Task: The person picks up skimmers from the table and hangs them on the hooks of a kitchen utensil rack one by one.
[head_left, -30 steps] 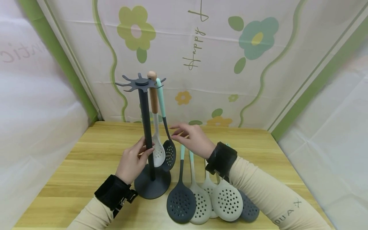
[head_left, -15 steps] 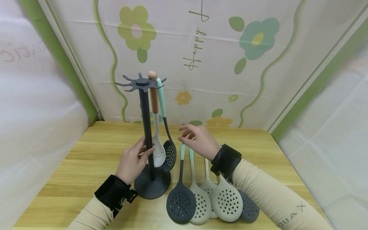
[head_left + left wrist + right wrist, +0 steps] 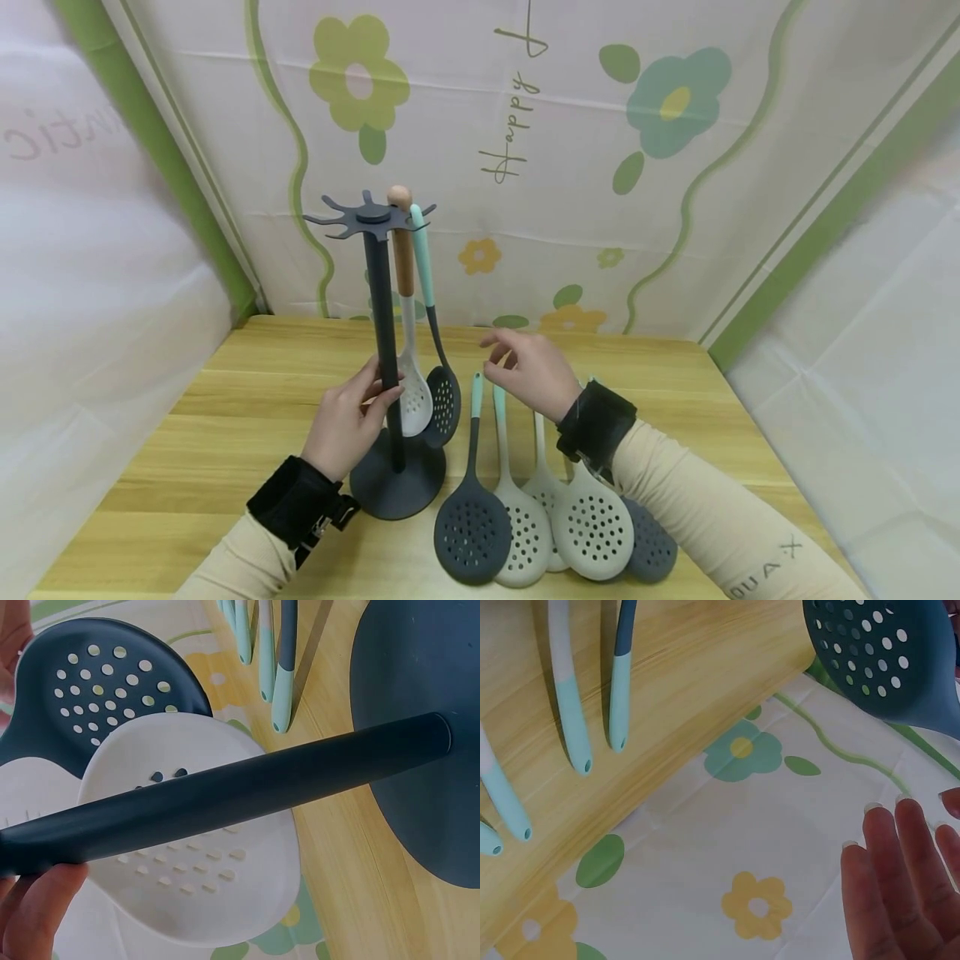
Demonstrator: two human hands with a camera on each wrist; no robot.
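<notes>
My left hand (image 3: 347, 421) grips the pole (image 3: 383, 317) of a dark utensil stand, whose round base (image 3: 397, 492) rests on the table. From its hooked top (image 3: 367, 218) hang a white slotted spoon (image 3: 414, 404) with a wooden handle and a dark slotted spoon (image 3: 443, 408) with a mint handle. My right hand (image 3: 534, 367) hovers with loosely bent fingers right of the dark spoon, holding nothing. Below it lie a dark skimmer (image 3: 472, 533), a pale skimmer (image 3: 522, 542) and more skimmers, partly overlapping. In the left wrist view, the pole (image 3: 225, 791) crosses before the white spoon (image 3: 247, 900).
The wooden table (image 3: 247, 417) ends at a flower-printed cloth (image 3: 555, 250) behind the stand. Cloth walls also flank both sides. Mint handles (image 3: 574, 727) lie on the table in the right wrist view. Other hooks of the stand point left and backward.
My right hand has drawn away to the right from the hanging dark slotted spoon. The left hand and the stand stay in place.
</notes>
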